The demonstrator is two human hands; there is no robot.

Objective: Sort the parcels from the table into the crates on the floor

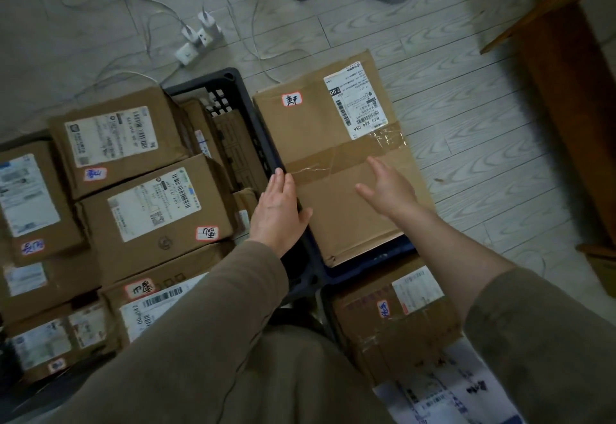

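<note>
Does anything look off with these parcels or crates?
The big box lies tilted across the rim of the blue crate rather than inside, sticking out past its far end, and its tape is wrinkled. A power strip with plugged chargers lies on the floor just beyond the dark crate.

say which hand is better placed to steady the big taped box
Left, probably: the left hand lies flat along the left edge of the big taped box, while the right hand hovers open above its middle.
</note>
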